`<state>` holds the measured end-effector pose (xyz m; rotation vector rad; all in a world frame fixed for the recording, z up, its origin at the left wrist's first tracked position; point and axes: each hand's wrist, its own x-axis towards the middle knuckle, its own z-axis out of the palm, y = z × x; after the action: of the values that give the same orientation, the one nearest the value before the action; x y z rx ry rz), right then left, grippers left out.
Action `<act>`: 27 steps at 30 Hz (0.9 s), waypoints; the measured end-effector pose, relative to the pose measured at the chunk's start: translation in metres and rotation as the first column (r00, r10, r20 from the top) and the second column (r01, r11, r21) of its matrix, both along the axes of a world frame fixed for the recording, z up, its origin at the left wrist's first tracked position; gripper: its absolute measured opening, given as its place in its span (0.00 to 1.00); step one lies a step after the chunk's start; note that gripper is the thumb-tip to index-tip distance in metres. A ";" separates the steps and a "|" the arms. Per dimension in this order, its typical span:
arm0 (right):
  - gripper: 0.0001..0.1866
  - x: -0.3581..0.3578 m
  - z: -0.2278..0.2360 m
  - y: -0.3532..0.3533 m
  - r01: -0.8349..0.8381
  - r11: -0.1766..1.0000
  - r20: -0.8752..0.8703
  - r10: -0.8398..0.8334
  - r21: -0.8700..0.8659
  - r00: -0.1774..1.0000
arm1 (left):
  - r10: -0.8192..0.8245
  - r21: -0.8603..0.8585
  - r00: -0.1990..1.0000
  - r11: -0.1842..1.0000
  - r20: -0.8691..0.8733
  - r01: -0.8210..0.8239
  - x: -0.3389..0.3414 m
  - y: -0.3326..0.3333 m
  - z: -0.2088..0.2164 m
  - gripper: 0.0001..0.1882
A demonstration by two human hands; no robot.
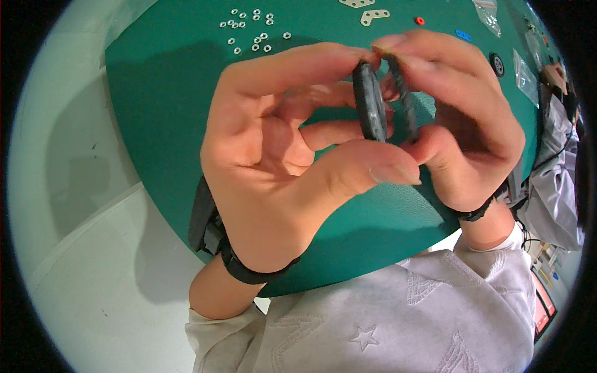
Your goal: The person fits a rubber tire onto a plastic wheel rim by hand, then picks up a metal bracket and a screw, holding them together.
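My left hand [264,149] is raised over the table, its fingers and thumb curled round a dark grey, round wheel-like disc [370,102] seen nearly edge-on. Close beside it, my right hand [476,109] pinches a thin black piece with a ribbed edge [405,99] between thumb and fingers. The two pieces stand almost parallel with a narrow gap between them. My fingertips meet or overlap at the top, hiding part of both pieces. I cannot tell whether the thin piece is a ring or a solid disc.
Several silver hex nuts [257,40] lie scattered on the green tabletop [161,112]. Farther back are cream perforated plates [374,17], a red ring [420,21], a blue strip [462,35], a small black wheel [497,64] and plastic bags [526,78]. Another person's hand [553,76] is at the far right.
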<state>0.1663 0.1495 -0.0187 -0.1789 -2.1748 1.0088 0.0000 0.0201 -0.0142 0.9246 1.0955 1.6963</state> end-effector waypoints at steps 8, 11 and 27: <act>0.23 -0.008 0.008 0.002 -0.051 0.942 0.018 0.048 0.331 0.999 | -0.070 0.166 0.998 0.984 0.005 0.068 -0.005 0.000 -0.009 0.39; 0.23 -0.007 0.011 -0.001 -0.046 0.950 0.019 0.043 0.308 0.999 | -0.016 0.094 1.000 0.995 0.005 0.016 -0.001 0.001 -0.009 0.39; 0.23 -0.005 0.010 0.001 -0.047 0.973 0.007 0.047 0.224 0.999 | -0.061 0.119 0.997 0.991 0.049 0.055 0.001 0.003 -0.012 0.40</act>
<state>0.1611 0.1503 -0.0087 -0.0226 -2.2845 0.7801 0.0013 0.0231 -0.0261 0.9711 0.9337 1.7421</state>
